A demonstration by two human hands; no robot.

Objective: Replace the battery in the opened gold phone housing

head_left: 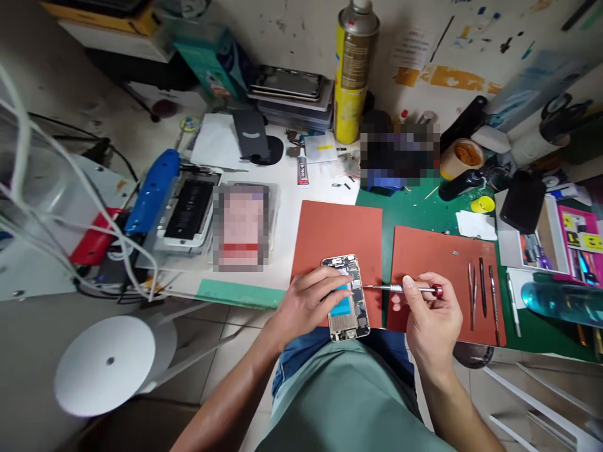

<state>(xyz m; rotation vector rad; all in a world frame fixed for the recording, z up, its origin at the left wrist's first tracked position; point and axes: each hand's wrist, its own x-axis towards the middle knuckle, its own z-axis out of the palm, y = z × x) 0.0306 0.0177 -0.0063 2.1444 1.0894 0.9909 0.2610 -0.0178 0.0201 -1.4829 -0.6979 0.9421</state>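
Observation:
An opened phone (362, 307) with its circuit board bare lies at the front edge of the left orange mat, a blue patch (340, 302) inside its frame. My left hand (316, 295) grips it from the left, fingers laid across its upper part and hiding some of it. In my right hand (431, 314) is a slim silver screwdriver (396, 289) with a red end cap. Thumb and fingers close around its handle. The screwdriver's thin tip points left, near the phone's right edge; whether it touches cannot be told.
On the right orange mat (438, 251) lie tweezers (472, 295) and other thin tools. Several phone parts and a blue-handled tool (153, 191) sit to the left. A yellow spray can (355, 75) stands behind. A blue bottle (560, 302) lies at the right.

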